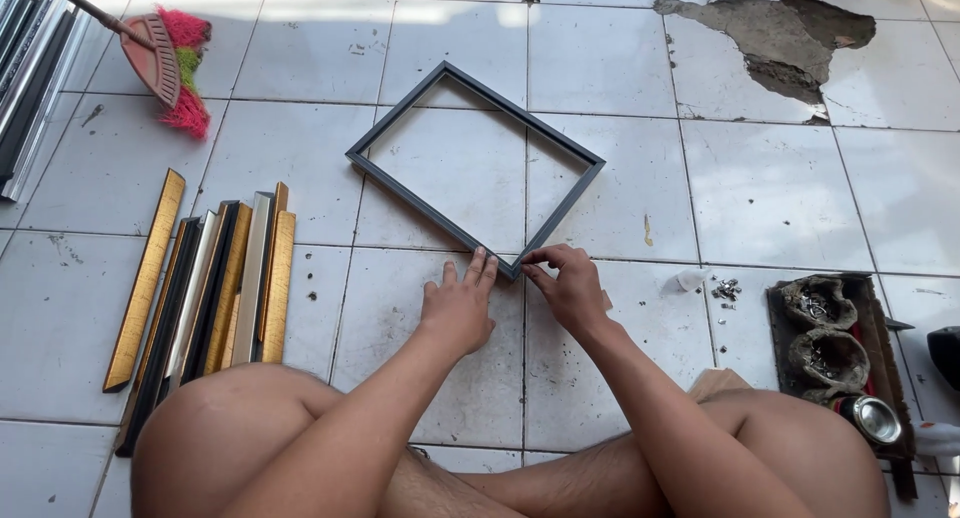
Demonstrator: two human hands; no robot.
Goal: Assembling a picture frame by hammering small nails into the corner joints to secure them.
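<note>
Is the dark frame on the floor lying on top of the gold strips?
No, the dark frame lies on bare white tile, well apart from the gold strips, with both hands at its near corner.

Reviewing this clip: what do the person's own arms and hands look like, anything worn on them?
Both forearms are bare, with no sleeves in view. The left hand and right hand wear no gloves; no rings, watch or bands are visible. The fingers are uncovered.

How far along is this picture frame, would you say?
The dark frame already lies closed on the floor tiles, all four sides meeting. In hand is its near corner: the left hand presses flat beside it, and the right hand pinches at the joint. Whether the corner is fixed cannot be told. The moulding strips lie untouched.
</note>
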